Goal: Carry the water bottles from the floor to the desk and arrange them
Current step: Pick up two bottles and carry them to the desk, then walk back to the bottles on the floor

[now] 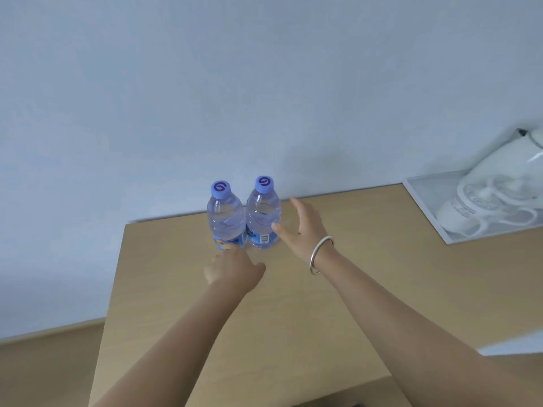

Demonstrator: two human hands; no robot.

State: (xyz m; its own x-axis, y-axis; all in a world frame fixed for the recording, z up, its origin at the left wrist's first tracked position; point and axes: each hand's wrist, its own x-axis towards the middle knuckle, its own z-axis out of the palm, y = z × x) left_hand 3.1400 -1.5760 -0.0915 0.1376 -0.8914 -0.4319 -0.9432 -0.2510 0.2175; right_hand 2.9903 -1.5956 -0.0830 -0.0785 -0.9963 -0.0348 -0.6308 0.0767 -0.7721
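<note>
Two clear water bottles with blue caps stand upright side by side near the back edge of the wooden desk (293,318). The left bottle (225,218) and the right bottle (262,214) almost touch. My left hand (235,267) sits just in front of the left bottle, fingers curled toward its base, fingertips at its label. My right hand (302,229) is spread open beside the right bottle, thumb tip touching its side. A silver bangle circles my right wrist. Neither hand holds a bottle.
A white tray (429,212) lies at the desk's back right, carrying a white kettle (499,174) and white cups. A pale wall runs behind the desk. The desk's left edge drops to a wooden floor (44,371).
</note>
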